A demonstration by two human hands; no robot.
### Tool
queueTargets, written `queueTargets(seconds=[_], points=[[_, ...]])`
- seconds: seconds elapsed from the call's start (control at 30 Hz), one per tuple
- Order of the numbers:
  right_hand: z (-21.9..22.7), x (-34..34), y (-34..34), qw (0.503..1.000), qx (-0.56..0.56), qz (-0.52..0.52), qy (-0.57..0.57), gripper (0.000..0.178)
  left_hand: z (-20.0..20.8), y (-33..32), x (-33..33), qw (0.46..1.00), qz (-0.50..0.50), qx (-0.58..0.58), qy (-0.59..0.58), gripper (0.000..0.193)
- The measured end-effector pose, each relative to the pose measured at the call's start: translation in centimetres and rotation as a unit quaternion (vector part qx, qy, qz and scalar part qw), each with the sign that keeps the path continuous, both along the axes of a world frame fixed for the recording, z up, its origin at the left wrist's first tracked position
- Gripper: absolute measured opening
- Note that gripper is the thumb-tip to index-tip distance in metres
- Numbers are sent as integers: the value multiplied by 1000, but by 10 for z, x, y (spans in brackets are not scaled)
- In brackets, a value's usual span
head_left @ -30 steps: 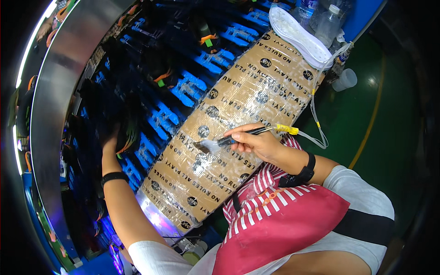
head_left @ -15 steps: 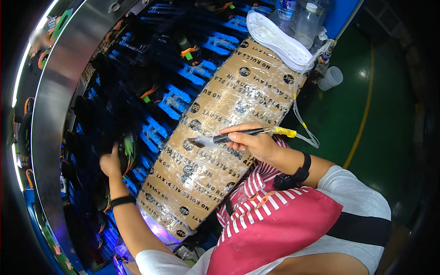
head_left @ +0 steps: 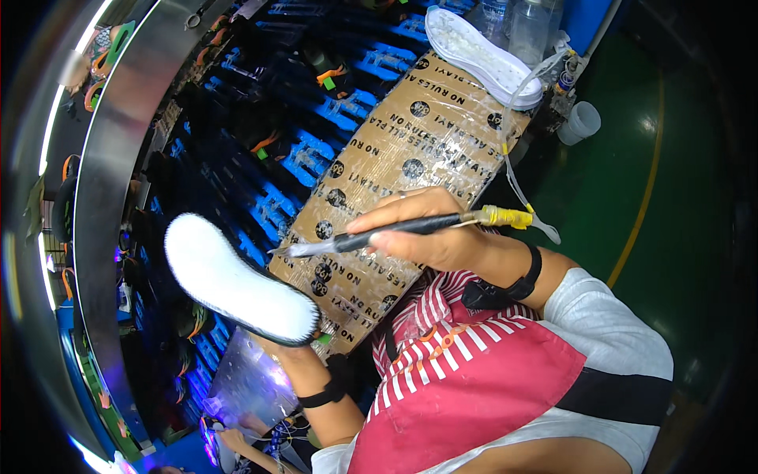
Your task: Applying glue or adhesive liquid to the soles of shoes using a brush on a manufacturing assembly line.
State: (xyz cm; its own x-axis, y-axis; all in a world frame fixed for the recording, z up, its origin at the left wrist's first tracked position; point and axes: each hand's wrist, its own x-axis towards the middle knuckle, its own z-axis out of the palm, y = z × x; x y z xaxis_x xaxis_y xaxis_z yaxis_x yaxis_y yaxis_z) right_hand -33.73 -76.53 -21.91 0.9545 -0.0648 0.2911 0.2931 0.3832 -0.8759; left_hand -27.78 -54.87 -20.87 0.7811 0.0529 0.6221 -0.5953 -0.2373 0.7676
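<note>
one white-bottomed shoe (head_left: 237, 278), near end over left grip (head_left: 278, 348) clasping it, right grip (head_left: 433, 237) pinching brush (head_left: 351, 242)

Under you, to your right, the floor (head_left: 604, 213) is green, with a yellow line (head_left: 649, 197) painted on it. A blue panel (head_left: 586, 24) stands at the top right. Your desk (head_left: 454, 122) is covered in brown cardboard. To your left, you have blue racks (head_left: 312, 158), a long shiny metal strip (head_left: 96, 237) and bright white lights (head_left: 50, 130). A purple glow (head_left: 272, 375) shines low down.
</note>
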Motion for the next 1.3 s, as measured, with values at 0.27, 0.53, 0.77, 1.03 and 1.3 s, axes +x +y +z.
queueTargets(seconds=[0.27,0.53,0.77,1.03,1.3], points=[[7,25,38,928,-204,-171,-262,24,-27,-20,-46,963,-84,-142,213,48],[-26,16,69,893,-238,-218,-314,28,-64,24,-71,873,-149,-289,364,50],[-27,-2,77,910,-229,-160,-307,27,-81,40,-62,786,-211,-404,418,52],[-34,-19,70,932,-220,-27,-287,25,-92,73,-71,725,-236,-474,442,55],[-18,-15,40,986,90,132,55,20,-53,33,-61,947,-60,-99,300,49]])
